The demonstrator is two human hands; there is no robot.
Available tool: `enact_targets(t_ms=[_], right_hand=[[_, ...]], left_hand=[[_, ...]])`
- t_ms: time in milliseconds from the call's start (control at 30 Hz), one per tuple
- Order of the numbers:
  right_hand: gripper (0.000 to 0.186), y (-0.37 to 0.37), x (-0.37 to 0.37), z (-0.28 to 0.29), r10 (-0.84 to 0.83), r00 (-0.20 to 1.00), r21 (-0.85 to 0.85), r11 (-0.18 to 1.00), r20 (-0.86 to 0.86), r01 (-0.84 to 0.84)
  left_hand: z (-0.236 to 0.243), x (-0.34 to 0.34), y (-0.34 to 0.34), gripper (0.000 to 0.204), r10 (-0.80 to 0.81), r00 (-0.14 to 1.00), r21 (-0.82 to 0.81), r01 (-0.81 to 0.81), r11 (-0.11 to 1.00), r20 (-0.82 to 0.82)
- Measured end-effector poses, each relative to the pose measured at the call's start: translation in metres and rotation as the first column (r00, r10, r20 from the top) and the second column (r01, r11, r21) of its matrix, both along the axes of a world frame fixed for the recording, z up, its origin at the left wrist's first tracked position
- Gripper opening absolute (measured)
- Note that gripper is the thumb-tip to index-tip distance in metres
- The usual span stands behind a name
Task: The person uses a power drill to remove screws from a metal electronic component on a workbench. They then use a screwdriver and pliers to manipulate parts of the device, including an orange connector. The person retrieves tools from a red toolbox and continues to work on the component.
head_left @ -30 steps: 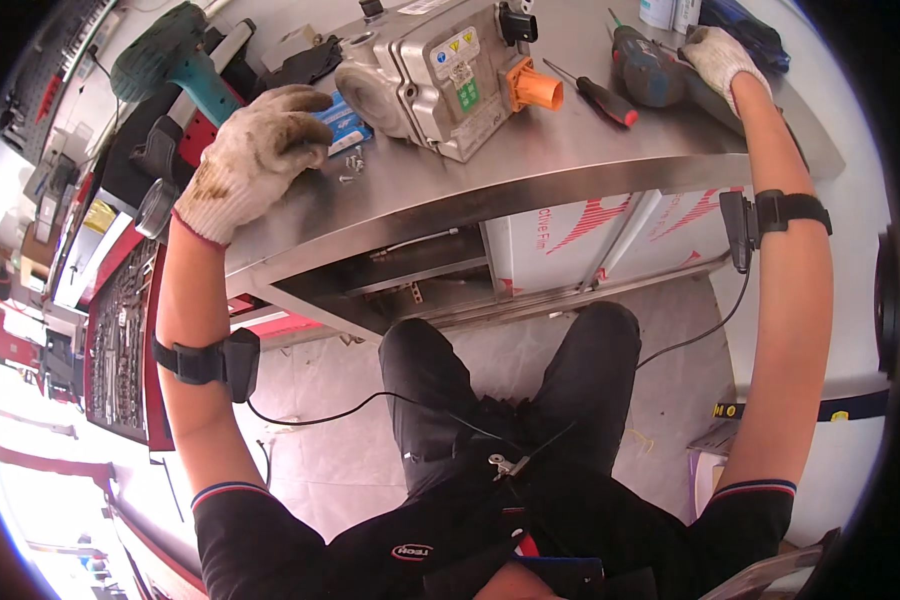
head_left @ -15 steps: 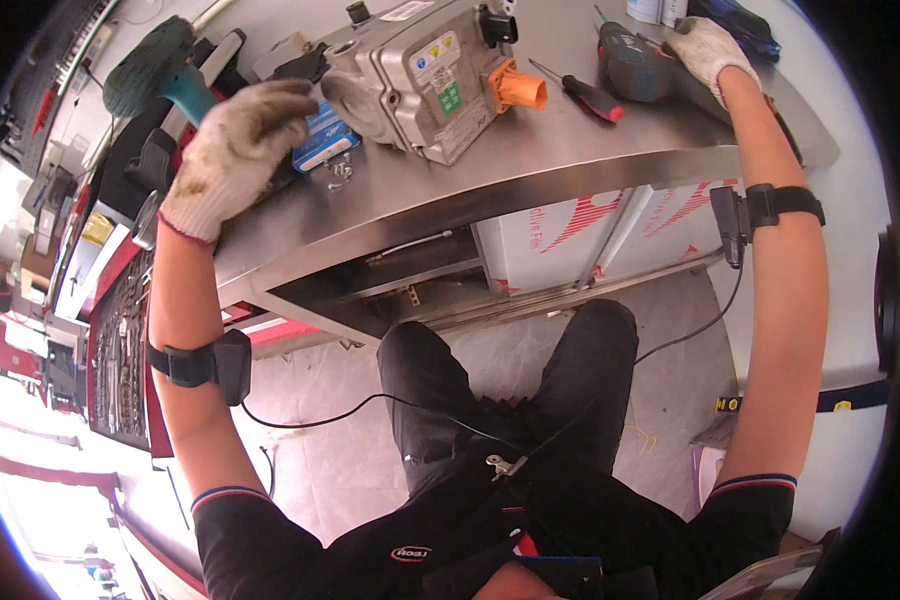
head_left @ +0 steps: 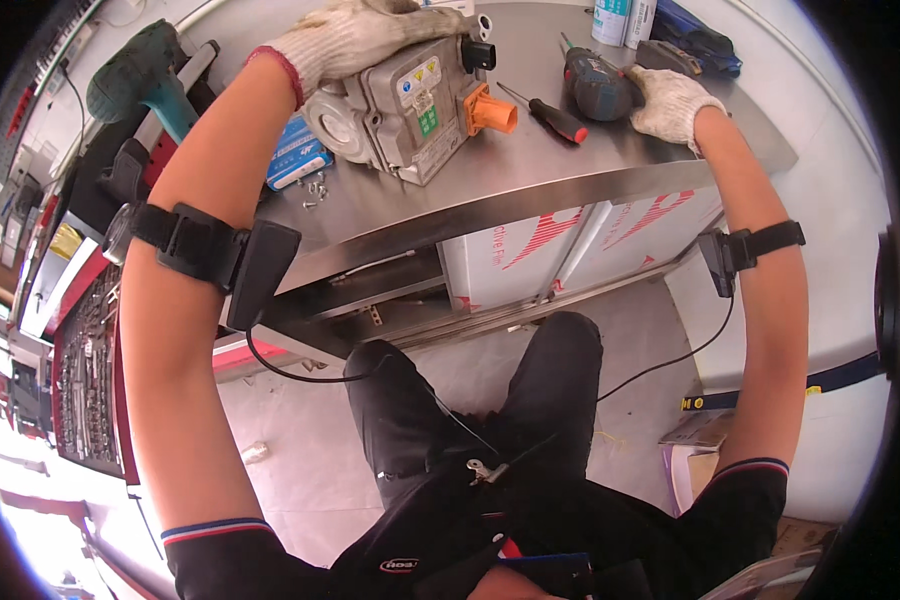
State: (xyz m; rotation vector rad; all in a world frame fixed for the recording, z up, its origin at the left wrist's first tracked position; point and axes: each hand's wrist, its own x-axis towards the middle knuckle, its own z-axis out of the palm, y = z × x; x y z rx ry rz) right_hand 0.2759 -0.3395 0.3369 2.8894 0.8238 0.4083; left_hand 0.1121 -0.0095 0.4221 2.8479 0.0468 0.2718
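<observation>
My left hand (head_left: 360,42), in a white knit glove, lies over the top of a grey cast-metal unit (head_left: 395,115) with labels, a black plug and an orange connector (head_left: 490,112). Its fingers stretch along the far upper edge of the unit. My right hand (head_left: 672,106), gloved too, is closed round the handle of a dark cordless drill (head_left: 600,84), which lies with its bit toward the back. The palm hides most of the handle. Between unit and drill rests a screwdriver (head_left: 555,120) with a black and red handle.
Loose screws (head_left: 315,188) lie beside a blue box (head_left: 298,155) on the steel bench (head_left: 410,210). A teal power tool (head_left: 145,80) stands at the left, above a tool tray (head_left: 90,375). Cans (head_left: 610,20) and a dark blue pouch (head_left: 695,38) sit at the back right.
My left hand has moved right, from beside the blue box onto the top of the metal unit. My right hand has come down and left, round the drill's handle.
</observation>
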Motion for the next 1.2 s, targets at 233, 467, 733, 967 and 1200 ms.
enact_targets(t_ms=[233, 467, 733, 967, 1200], right_hand=[[0.065, -0.020, -0.019, -0.011, -0.045, 0.991, 0.154, 0.988, 0.124, 0.026], [0.044, -0.082, -0.119, -0.063, 0.267, 0.956, 0.941, 0.276, 0.118, -0.193], [0.059, -0.080, -0.262, -0.129, 0.772, 0.635, 0.999, 0.000, 0.027, -0.043], [0.046, -0.065, -0.285, -0.142, 0.678, 0.650, 0.939, 0.233, -0.343, 0.252], [0.047, -0.051, -0.261, -0.146, 0.725, 0.641, 0.948, 0.317, -0.251, 0.013]], left_hand=[[-0.006, -0.001, 0.007, 0.079, -0.009, 0.998, -0.134, 0.001, 0.991, -0.064], [-0.001, -0.007, 0.010, 0.082, -0.100, 0.991, -0.080, 0.093, 0.992, -0.085], [-0.001, 0.002, 0.002, 0.068, -0.210, 0.965, -0.197, 0.179, 0.964, -0.155], [-0.002, -0.006, -0.003, 0.067, -0.197, 0.974, -0.137, 0.181, 0.974, -0.113], [-0.002, -0.007, -0.003, 0.067, -0.198, 0.976, -0.111, 0.187, 0.976, -0.091]])
